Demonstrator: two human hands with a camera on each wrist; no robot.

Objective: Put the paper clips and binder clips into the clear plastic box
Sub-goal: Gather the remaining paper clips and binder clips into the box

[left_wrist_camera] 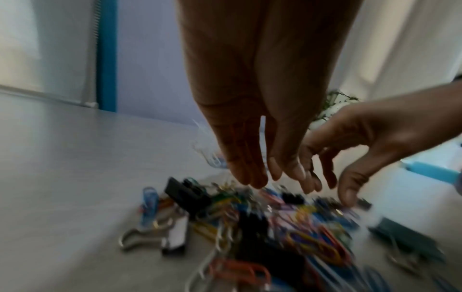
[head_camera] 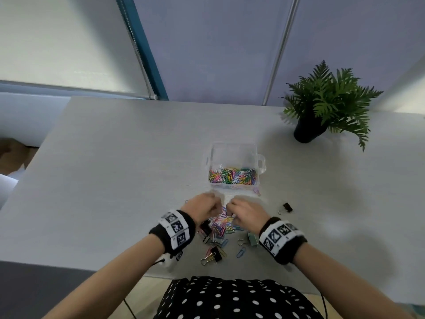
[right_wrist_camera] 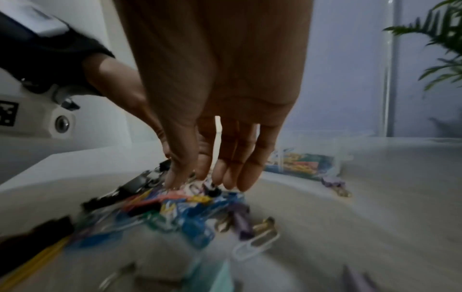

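A clear plastic box (head_camera: 232, 146) stands mid-table with colourful paper clips (head_camera: 232, 176) along its near side. In front of it lies a loose pile of paper clips and binder clips (head_camera: 221, 226). My left hand (head_camera: 212, 209) and right hand (head_camera: 233, 210) hang side by side over the pile's far end, fingers pointing down. In the left wrist view the left hand (left_wrist_camera: 265, 173) hovers just above the pile (left_wrist_camera: 275, 221), holding nothing. In the right wrist view the right hand (right_wrist_camera: 212, 177) touches the pile (right_wrist_camera: 175, 205) with straight fingers. The box (right_wrist_camera: 305, 160) stands just beyond.
A black binder clip (head_camera: 286, 207) lies alone to the right, a green one (head_camera: 252, 238) by my right wrist, another black one (head_camera: 212, 255) near the table's front edge. A purple clip (head_camera: 257, 191) rests against the box. A potted fern (head_camera: 322, 104) stands far right.
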